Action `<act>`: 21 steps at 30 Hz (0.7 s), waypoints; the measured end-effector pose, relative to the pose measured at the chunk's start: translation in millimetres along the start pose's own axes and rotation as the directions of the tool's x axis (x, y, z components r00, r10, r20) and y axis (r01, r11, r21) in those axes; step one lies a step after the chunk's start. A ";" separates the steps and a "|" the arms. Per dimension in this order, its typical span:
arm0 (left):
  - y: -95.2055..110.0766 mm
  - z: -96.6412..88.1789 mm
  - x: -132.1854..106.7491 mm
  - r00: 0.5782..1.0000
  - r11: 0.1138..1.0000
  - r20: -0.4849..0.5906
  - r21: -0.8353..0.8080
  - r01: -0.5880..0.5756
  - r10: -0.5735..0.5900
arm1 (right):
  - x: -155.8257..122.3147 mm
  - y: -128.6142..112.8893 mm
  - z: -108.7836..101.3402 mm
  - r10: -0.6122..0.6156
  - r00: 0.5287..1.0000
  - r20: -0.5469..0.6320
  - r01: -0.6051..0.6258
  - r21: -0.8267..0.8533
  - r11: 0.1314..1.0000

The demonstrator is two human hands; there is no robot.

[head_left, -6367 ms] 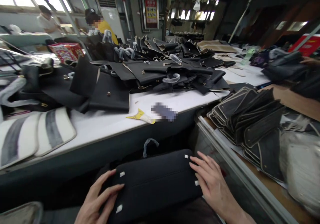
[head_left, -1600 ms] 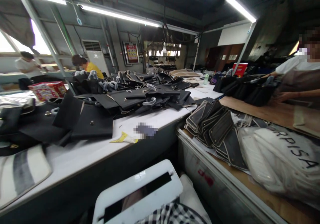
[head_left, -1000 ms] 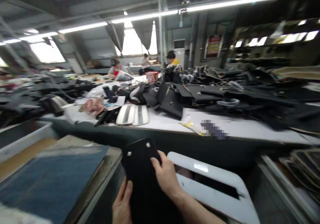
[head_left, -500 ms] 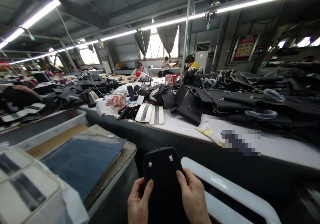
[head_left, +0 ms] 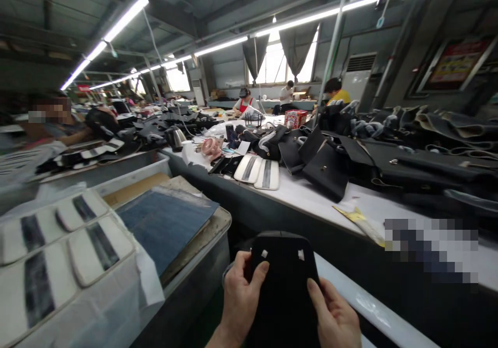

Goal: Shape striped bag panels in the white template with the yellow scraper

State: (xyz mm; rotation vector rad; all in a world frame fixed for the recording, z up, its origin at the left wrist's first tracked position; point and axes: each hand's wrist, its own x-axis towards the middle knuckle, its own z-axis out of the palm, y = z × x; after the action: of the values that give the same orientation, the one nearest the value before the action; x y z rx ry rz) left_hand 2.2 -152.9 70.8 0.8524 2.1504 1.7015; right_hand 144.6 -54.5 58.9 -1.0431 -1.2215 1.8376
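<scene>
**Black panel gripped by both hands below the worktable**

Head view: the long white worktable (head_left: 307, 195) runs across the right of the scene. Just below its near edge, the left hand (head_left: 241, 296) and the right hand (head_left: 336, 319) are both closed on a black panel (head_left: 284, 286). Each grips one side edge, with its thumb pressed on the front face. Holding it on both sides probably keeps the panel upright and turned toward the wearer. Its two small white tabs (head_left: 264, 253) show near the top.

A white curved rail (head_left: 369, 309) runs under the worktable's edge, beside the right hand. A lower bench stands left of the worktable and close to the left hand. It carries a blue sheet (head_left: 167, 223) and white padded pieces with grey stripes (head_left: 97, 239).

On the worktable lie two more striped pads (head_left: 259, 171), a heap of black leather pieces (head_left: 408, 166) and a yellow scrap (head_left: 356, 216). A red box (head_left: 294, 118) sits toward its far end. A co-worker (head_left: 58, 125) sits well left of the worktable, and others work beyond its far end. Nothing lies between the hands and the panel.
</scene>
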 end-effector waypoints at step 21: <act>13.1 -46.2 34.0 0.995 0.995 0.014 0.026 -0.100 0.100 | -13.4 -0.7 25.5 -0.061 0.997 0.051 0.064 -0.063 0.996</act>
State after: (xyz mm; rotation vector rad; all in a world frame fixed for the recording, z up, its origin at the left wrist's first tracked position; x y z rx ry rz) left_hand -46.2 -167.4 100.9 0.9914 2.1598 1.7128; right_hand 127.9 -75.8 68.8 -0.9880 -1.3355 1.7959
